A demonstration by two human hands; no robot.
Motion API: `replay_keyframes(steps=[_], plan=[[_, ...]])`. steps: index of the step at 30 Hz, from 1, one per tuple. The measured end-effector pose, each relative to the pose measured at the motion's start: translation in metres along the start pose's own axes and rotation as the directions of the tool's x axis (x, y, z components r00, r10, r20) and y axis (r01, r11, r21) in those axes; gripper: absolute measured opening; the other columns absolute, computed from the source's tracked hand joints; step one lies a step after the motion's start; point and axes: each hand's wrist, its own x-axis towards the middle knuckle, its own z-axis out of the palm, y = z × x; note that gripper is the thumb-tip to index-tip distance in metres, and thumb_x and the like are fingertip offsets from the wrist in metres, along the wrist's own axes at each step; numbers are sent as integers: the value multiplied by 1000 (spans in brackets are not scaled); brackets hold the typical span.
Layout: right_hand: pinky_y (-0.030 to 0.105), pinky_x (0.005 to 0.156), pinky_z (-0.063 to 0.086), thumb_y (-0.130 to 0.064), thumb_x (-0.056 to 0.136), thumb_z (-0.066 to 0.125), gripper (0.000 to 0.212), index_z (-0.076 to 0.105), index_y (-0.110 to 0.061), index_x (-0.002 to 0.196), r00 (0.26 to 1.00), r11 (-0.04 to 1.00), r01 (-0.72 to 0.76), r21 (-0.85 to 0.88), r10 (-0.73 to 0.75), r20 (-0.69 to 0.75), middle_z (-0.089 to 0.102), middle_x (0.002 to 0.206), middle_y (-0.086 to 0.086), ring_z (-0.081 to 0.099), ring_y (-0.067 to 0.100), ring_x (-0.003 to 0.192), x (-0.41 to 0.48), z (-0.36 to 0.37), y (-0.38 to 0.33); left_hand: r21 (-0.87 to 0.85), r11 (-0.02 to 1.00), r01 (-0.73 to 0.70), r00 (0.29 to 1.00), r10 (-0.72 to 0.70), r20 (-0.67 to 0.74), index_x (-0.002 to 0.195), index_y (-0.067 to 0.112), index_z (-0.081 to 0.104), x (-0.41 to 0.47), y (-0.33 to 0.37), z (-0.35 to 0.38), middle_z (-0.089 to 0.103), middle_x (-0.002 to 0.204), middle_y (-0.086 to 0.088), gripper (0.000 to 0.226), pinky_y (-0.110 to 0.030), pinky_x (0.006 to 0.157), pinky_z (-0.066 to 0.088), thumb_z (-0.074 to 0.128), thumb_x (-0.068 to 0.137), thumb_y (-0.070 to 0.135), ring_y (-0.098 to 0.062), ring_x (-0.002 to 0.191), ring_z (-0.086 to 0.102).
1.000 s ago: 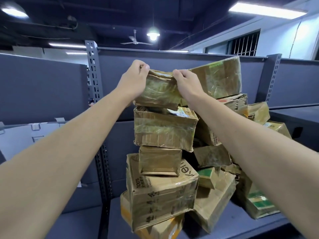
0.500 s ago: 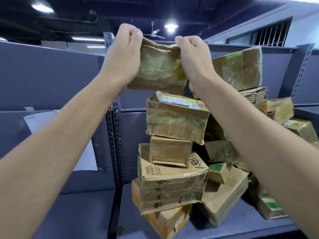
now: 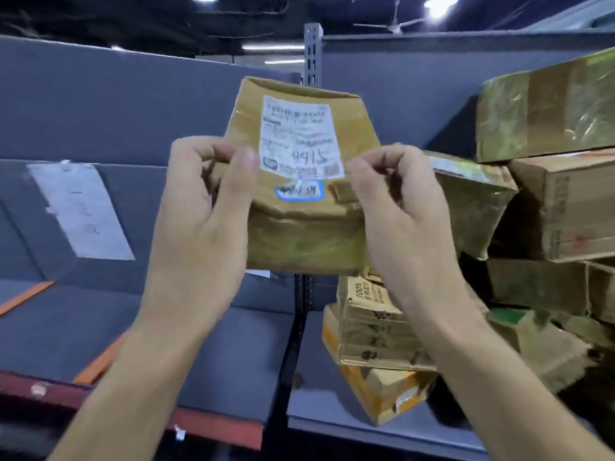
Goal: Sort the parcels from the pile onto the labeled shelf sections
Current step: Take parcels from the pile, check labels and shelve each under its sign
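We hold one cardboard parcel (image 3: 299, 241) up in front of the grey shelf (image 3: 206, 344), level with the pile (image 3: 549, 207) that fills the shelf's right-hand bay. There we count at least six more boxes, stacked unevenly. Both hands grip the parcel: the left hand (image 3: 203, 207) clasps its left edge and the right hand (image 3: 396, 207) its right edge, fingers curled onto it. Its one white label (image 3: 299, 138) faces us, with one blue-edged sticker (image 3: 299, 192) just beneath. One paper sheet (image 3: 80, 211) hangs on the left bay's back panel.

The grey shelf (image 3: 311, 399) bears a parcel pile (image 3: 376, 331).
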Motion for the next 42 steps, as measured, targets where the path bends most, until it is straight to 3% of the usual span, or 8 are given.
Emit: replay_keyframes(steps=[5,10,15,18,26,33,38,42], plan=[[2,85,33,-31,88,55,12,52,-38,98,997,993,5,-116,4,75,49,109,-10,49,-4,106,-87,-4,32,122,962,242,967,-250,56,86,47,50,-90,-23,-24,62,92,27,17,-20,70,43,55,70,44,3,82,57],[-3,89,29,-46,82,47,32,53,-50,113,968,973,-198,-117,213,133,46,126,-11,44,-7,120,-166,-11,65,107,905,411,902,-421,100,101,49,59,-162,-42,-39,52,134,24,41,-19,94,41,58,60,47,7,123,48],[10,101,30,-48,80,46,36,48,-58,115,913,928,-356,-112,371,167,43,130,-36,36,1,133,-216,-23,79,137,792,595,791,-607,78,102,53,56,-212,-47,-35,51,135,26,40,-27,100,39,56,67,33,10,124,44],[37,105,40,-47,80,45,35,50,-55,113,876,897,-425,-125,442,192,42,127,-37,32,-2,132,-231,-35,86,152,730,666,724,-682,102,102,54,52,-230,-48,-29,54,119,36,42,-26,92,37,45,74,24,16,112,46],[3,95,30,-23,87,46,34,53,-40,115,823,869,-491,-62,486,295,48,131,-18,40,-4,127,-243,-36,91,109,696,710,693,-718,67,100,50,54,-245,-40,-32,53,117,39,39,-7,80,37,41,75,22,20,110,46],[10,95,37,-33,88,48,30,51,-49,113,794,869,-494,-19,460,398,46,131,-19,45,-1,124,-248,1,97,91,700,708,705,-707,-53,105,28,55,-240,-42,-59,50,138,8,41,0,74,40,39,93,-8,7,118,46],[10,95,37,-48,81,46,33,49,-53,113,755,874,-485,-3,420,503,45,133,-22,44,0,126,-250,54,98,105,706,700,711,-678,-187,97,43,56,-239,-58,-104,51,139,7,37,-30,102,40,44,75,16,-9,132,42],[16,98,38,-48,78,45,37,49,-53,114,715,883,-469,-8,385,584,44,133,-25,45,-1,125,-256,117,98,115,715,690,709,-635,-307,93,51,56,-228,-73,-156,52,134,21,32,-19,101,36,55,65,35,1,131,40]])
